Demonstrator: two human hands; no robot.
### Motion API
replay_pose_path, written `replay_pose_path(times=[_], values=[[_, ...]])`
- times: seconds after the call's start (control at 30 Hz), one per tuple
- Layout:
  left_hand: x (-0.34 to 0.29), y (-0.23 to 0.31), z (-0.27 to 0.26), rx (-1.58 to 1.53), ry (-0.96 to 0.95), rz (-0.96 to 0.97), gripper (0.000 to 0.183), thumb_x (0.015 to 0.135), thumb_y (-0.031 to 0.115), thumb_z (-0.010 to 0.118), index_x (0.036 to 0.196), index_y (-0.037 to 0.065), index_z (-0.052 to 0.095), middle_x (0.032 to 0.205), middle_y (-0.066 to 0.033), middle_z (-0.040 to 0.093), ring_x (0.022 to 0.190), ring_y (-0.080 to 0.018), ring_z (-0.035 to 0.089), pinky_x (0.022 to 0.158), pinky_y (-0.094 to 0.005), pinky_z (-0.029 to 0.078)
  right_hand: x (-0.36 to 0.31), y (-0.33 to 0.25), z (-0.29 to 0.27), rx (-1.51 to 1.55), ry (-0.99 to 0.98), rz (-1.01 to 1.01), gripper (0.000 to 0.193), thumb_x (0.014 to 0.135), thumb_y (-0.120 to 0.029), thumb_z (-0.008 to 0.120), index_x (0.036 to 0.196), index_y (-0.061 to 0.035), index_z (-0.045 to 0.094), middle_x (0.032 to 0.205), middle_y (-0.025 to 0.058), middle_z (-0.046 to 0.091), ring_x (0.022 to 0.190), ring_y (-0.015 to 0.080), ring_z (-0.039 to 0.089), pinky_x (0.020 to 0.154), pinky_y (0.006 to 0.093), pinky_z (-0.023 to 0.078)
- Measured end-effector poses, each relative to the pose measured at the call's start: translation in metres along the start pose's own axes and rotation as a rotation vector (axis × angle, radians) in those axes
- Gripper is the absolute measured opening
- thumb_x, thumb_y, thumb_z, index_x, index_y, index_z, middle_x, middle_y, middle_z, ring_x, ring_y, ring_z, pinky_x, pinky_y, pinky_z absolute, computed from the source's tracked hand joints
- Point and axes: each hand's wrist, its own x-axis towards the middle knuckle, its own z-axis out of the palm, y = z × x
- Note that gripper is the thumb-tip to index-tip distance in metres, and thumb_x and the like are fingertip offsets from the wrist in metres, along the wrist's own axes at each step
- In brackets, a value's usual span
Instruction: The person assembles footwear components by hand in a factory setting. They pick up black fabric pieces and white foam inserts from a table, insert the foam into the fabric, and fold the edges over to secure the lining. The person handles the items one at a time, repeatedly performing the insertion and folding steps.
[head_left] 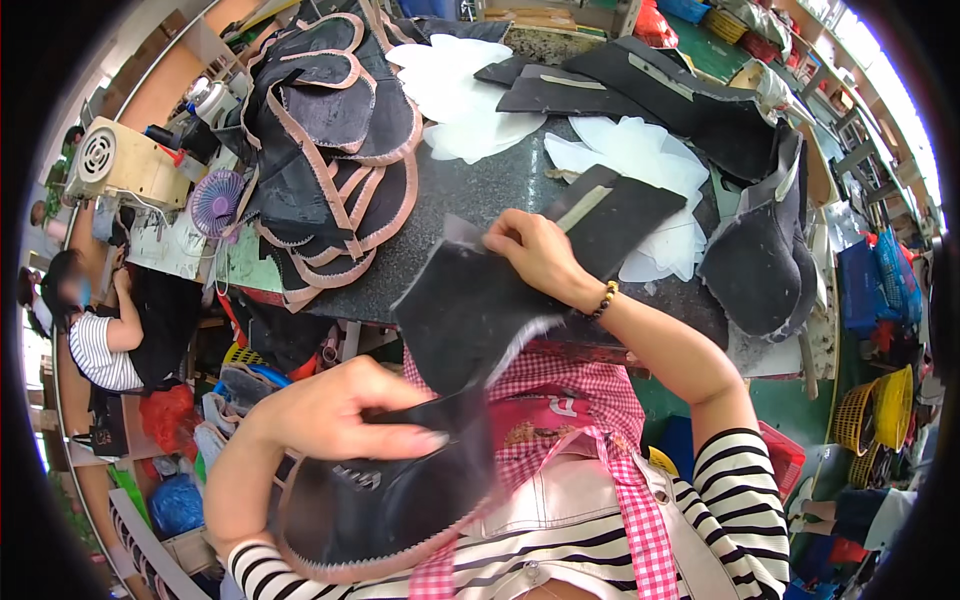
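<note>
L hand [335, 410] & R hand [535, 255] fingers pinch black piece [465, 315] at opposite ends.

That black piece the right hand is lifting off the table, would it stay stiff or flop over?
Probably floppy: the black piece bends where the right hand pinches its top edge. Likely light, since fingertips alone lift it. Its matte, fabric-like surface looks unlikely to slip.
</note>
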Motion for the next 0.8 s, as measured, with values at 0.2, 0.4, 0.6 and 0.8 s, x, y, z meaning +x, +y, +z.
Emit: replay_pose_path(times=[0.2,0.4,0.6,0.8], values=[[0.005,-0.027,0.004,-0.042,-0.067,-0.145,0.03,0.095,0.028,0.061,0.102,-0.001,0.066,0.073,-0.0026,0.06,0.067,-0.0049,0.046,0.061,-0.0265,0.043,-0.042,-0.014,-0.142,0.501,-0.844,-0.287,0.019,0.089,-0.014,0.066,0.103,0.0001,0.063,0.087,0.0081,0.068,0.077,0.0138,0.064,0.068,0.0272,0.051],[-0.018,-0.005,0.001,0.19,-0.067,-0.19,0.034,0.092,0.035,0.064,0.101,0.003,0.065,0.065,-0.0077,0.061,0.058,-0.0162,0.058,0.056,-0.032,0.045,-0.096,-0.009,-0.131,-0.282,-0.28,-0.303,0.063,0.066,-0.016,0.079,0.126,-0.0131,0.059,0.138,0.0143,0.048,0.123,0.034,0.049,0.101,0.0428,0.042],[-0.075,0.085,0.019,0.667,-0.04,-0.058,0.028,0.079,0.026,0.074,0.088,0.0,0.068,0.052,-0.013,0.056,0.044,-0.0278,0.057,0.042,-0.0351,0.04,-0.082,-0.011,-0.004,-0.506,-0.111,-0.677,0.022,0.077,-0.014,0.068,0.098,-0.0079,0.064,0.107,0.0086,0.058,0.091,0.0235,0.058,0.072,0.0343,0.053],[-0.033,0.076,0.0,0.493,-0.125,0.008,0.026,0.084,0.024,0.072,0.097,0.001,0.069,0.054,-0.0093,0.057,0.046,-0.025,0.057,0.042,-0.0334,0.04,-0.051,-0.042,-0.042,0.445,-0.741,-0.018,0.033,0.097,-0.026,0.052,0.115,-0.0009,0.062,0.11,0.0182,0.066,0.098,0.0242,0.064,0.079,0.0352,0.052]])
